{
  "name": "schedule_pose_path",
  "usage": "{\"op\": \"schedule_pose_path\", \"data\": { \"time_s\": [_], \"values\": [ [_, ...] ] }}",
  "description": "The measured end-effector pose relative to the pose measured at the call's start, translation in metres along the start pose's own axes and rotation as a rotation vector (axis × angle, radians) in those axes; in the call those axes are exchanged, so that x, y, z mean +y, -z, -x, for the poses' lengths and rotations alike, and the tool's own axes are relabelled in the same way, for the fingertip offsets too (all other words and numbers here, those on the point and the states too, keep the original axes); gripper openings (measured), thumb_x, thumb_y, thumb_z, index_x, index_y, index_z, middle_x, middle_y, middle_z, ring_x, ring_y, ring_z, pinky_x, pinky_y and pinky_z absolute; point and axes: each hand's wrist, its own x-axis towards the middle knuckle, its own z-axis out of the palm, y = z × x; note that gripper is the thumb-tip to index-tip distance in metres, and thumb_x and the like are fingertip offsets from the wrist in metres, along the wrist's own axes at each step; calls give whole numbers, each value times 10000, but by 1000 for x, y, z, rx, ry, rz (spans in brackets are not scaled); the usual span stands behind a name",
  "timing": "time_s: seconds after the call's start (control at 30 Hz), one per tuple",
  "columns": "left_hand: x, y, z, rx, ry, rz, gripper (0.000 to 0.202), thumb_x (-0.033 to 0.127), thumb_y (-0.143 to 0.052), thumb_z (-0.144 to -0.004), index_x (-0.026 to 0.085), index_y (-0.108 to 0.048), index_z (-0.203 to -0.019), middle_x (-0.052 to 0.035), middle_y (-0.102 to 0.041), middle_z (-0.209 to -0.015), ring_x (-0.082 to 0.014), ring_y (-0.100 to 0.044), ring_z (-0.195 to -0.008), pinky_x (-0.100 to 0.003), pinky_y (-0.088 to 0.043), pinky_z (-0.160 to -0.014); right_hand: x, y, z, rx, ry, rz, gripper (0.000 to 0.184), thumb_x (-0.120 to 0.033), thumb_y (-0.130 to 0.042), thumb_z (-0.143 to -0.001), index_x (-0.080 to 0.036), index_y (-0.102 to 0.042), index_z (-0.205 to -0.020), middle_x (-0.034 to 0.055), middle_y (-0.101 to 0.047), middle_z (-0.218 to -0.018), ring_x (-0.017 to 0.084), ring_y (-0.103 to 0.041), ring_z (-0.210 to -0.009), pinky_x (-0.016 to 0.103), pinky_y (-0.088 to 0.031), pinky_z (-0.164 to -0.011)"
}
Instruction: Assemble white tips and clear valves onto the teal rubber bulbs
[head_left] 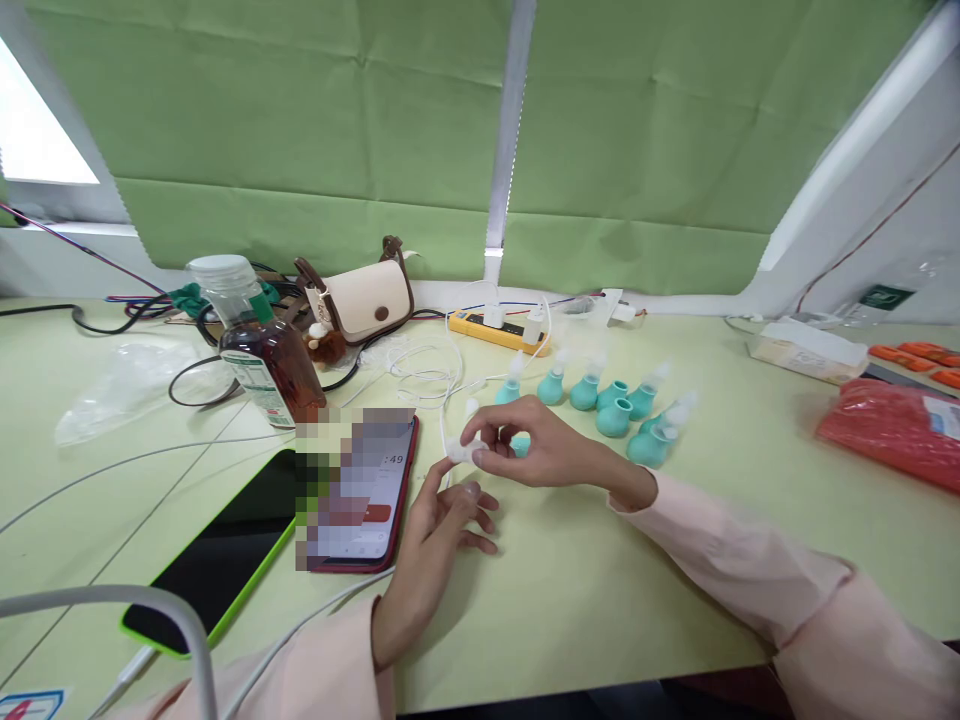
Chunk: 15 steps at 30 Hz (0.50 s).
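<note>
My right hand (pixel 529 440) pinches a small whitish translucent nozzle tip (pixel 463 450) between thumb and fingers, just above the table. My left hand (pixel 448 520) is open below it, fingers apart, its index fingertip close to the tip's lower end; whether they touch I cannot tell. Part of a teal rubber bulb (pixel 519 443) shows behind my right fingers. Beyond that hand stand several more teal bulbs, some with clear nozzles, such as the bulb with a nozzle (pixel 551 386). An open-necked bulb (pixel 614 416) has no nozzle on it.
Left of my hands lie a red-cased phone (pixel 367 500) and a green-edged phone (pixel 225 550). A bottle of brown liquid (pixel 262 365), a cream handbag (pixel 371 300) and a yellow power strip (pixel 469 327) stand behind. Red plastic packaging (pixel 892 425) lies right. White cables cross the table.
</note>
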Motion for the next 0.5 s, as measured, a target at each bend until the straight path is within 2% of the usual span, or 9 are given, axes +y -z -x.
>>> {"op": "schedule_pose_path", "data": {
  "time_s": [0.07,0.13,0.2,0.27,0.33,0.43,0.5],
  "values": [
    [1,-1,1,-37,-9,54,352,323,-458,-810,185,-366,-1122,-45,-571,-802,-162,-555,-711,-338,-501,-630,-3,2,6,-94,-58,-171,148,-248,-452,-785,-164,-548,-860,-20,-524,-618,73,-471,-544,183,-391,-516],
    [3,-2,1,-66,-20,49,264,322,-483,-796,163,-473,-1006,-50,-575,-809,-162,-560,-724,-335,-505,-651,-1,0,9,-197,-112,-288,165,-264,-422,-807,-164,-531,-880,-14,-542,-640,71,-483,-540,179,-388,-497],
    [4,-2,0,-53,-11,23,223,319,-540,-756,144,-524,-893,-45,-580,-768,-153,-563,-683,-310,-508,-624,5,-3,12,-221,-141,-313,204,-294,-376,-837,-168,-500,-940,-15,-547,-638,71,-486,-525,180,-385,-483],
    [3,-1,-3,-24,15,6,228,314,-594,-707,138,-537,-841,-31,-584,-703,-143,-563,-628,-287,-505,-582,13,-5,14,-125,-135,-166,238,-309,-360,-849,-167,-488,-991,-4,-551,-655,85,-499,-558,199,-393,-520],
    [1,-1,-5,-2,54,-25,242,305,-637,-658,132,-548,-802,-23,-591,-662,-138,-563,-600,-273,-499,-561,23,-4,17,-30,-94,134,237,-303,-416,-825,-164,-525,-983,25,-561,-705,119,-514,-641,236,-388,-579],
    [-5,1,-6,12,95,-93,259,263,-686,-586,118,-573,-768,-35,-617,-676,-138,-568,-609,-264,-496,-561,38,2,22,-74,-31,540,218,-279,-518,-751,-173,-588,-929,71,-558,-824,176,-511,-735,270,-362,-593],
    [-9,1,-7,5,92,-131,265,242,-690,-574,112,-589,-781,-44,-632,-695,-142,-576,-612,-270,-493,-574,45,6,25,-113,-37,673,215,-265,-525,-743,-179,-599,-925,88,-541,-875,193,-502,-763,273,-354,-580]
  ]
}}
